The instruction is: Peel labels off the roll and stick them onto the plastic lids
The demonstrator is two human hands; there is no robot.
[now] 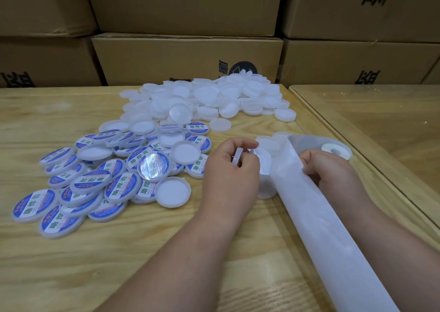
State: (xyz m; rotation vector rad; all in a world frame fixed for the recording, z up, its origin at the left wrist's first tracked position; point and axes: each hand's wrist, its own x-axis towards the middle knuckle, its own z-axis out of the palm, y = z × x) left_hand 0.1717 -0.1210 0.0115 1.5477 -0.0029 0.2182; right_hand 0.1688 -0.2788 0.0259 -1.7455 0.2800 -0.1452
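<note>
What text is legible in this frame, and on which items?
"助焊膏": green characters on the blue-rimmed labels of the labelled lids.
Small red and blue print on those labels: too blurred to read.
Large black characters on the cardboard boxes: cut off, unreadable.
Plain lids and backing strip: no text.

Single head-worn wide-angle view, looking forward and down from just above the wooden table [71,252]. Forearms enter from the bottom edge, close to the lens. Stacked cardboard boxes [185,59] fill the far background. Edges bend from lens distortion.
</note>
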